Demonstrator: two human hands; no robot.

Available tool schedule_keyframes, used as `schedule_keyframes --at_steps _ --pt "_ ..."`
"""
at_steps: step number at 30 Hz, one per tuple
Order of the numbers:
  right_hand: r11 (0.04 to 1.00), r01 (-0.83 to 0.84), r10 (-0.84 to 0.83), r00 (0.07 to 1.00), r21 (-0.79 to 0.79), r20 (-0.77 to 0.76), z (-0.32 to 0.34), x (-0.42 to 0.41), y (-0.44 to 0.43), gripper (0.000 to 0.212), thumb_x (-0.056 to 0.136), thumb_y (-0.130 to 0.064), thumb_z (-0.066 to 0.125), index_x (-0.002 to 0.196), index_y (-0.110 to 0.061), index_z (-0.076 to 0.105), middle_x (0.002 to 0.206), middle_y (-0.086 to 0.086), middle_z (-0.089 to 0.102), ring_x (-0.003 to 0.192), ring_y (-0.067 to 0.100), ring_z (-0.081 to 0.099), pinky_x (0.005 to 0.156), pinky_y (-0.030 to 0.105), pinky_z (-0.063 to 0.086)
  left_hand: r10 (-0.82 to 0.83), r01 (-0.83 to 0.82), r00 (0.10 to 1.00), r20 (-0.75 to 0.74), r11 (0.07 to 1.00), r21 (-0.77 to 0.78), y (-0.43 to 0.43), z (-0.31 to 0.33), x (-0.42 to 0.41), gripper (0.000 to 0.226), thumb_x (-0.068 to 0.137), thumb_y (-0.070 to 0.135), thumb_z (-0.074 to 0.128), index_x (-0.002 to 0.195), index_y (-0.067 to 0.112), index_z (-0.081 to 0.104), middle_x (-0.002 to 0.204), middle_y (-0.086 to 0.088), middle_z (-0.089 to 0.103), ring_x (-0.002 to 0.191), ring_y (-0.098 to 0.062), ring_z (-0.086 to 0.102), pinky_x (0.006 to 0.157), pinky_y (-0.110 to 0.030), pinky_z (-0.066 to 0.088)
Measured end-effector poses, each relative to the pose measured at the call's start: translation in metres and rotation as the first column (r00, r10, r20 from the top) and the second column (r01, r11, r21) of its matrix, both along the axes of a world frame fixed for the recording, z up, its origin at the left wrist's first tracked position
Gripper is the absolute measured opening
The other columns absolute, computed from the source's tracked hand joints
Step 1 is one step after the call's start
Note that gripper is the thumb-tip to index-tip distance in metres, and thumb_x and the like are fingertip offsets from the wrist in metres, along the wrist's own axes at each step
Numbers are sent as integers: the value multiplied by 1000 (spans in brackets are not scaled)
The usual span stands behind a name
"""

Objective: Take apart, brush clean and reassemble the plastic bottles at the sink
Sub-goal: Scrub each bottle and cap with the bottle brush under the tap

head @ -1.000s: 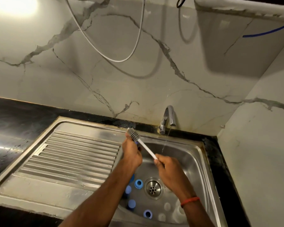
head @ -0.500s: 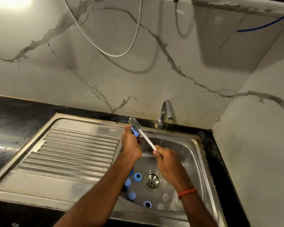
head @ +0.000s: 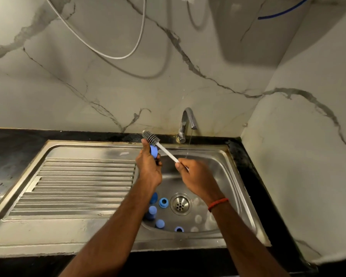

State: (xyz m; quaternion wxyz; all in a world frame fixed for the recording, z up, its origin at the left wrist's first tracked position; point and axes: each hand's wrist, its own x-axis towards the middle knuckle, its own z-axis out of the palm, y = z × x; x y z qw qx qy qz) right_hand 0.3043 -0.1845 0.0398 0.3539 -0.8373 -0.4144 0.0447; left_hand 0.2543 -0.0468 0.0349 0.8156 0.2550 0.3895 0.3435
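Mid-cleaning, your left hand [head: 149, 166] grips a blue cap [head: 153, 151] over the sink [head: 218, 166] while your right hand [head: 196, 176] holds the brush [head: 151, 136] beside it; other blue and clear parts [head: 163, 202] lie loose below, reassembly apparently not begun.

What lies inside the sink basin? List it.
In the sink basin: a drain strainer, several loose blue caps, some pale translucent pieces. The left forearm covers part of the blue ones.
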Motion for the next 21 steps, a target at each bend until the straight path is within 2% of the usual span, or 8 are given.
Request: schedule_keyframes --at_steps 4,7,11,13,15,17,20,21 --pt "1000 -20 20 1000 16 -7 -6 -16 4 24 103 -31 50 93 -17 67 59 -8 52 52 7 48 53 26 42 68 -69 997 -27 997 -42 17 2 -7 26 98 45 61 92 20 64 76 2 59 64 -10 50 53 -23 38" --pt "999 -40 42 997 36 -59 -23 -31 -7 26 103 -29 51 84 -16 63 57 -5 50 51 7 45 52 27 39 88 -88 996 -6 994 -59 30 -2 -11 29 99 43 59 97 15 66 82 -1 68 73 -15 61 63 -29 48" --pt "998 47 -45 998 44 -45 -26 -41 -7 29 102 -26 52 74 -22 54 53 -7 45 49 8 42 51 26 36 6 -5 999 -45 1000 19 7 -16 -15 33 102 46 53 90 19 66 72 2 61 62 -11 50 55 -26 39" --pt "996 71 -70 997 48 -18 -23 -41 0 27 102 -24 53 76 -17 56 53 -7 45 48 8 40 51 27 35 -35 38 996 -77 999 36 -4 -16 -14 36 102 49 50 88 19 65 69 2 55 60 -10 46 55 -26 36" --pt "996 50 -48 999 72 -25 -23 -40 0 26 101 -23 53 79 -12 60 54 -6 47 48 8 41 51 26 35 -41 41 996 -82 999 -3 -2 -11 -11 37 102 49 51 99 15 66 71 2 55 62 -11 47 57 -27 37" --pt "997 -5 10 998 83 -58 -26 -39 -8 25 102 -23 54 81 -15 63 56 -5 50 49 7 43 51 25 37 4 -7 999 -45 998 -69 11 -7 -11 39 101 45 55 111 9 66 74 2 60 65 -11 53 60 -27 44" --pt "998 -52 57 991 46 -123 -29 -34 -24 26 102 -24 54 77 -30 58 57 -6 51 51 6 46 51 22 38 67 -67 998 -3 989 -129 24 -5 -13 31 99 43 58 98 13 63 83 -1 66 75 -13 62 79 -32 56" --pt "998 -46 51 993 46 -110 -28 -32 -25 25 101 -24 54 77 -30 58 57 -7 50 51 6 45 51 21 37 65 -64 998 4 991 -121 22 -5 -12 31 99 44 58 94 14 62 80 0 64 73 -13 61 76 -31 56"
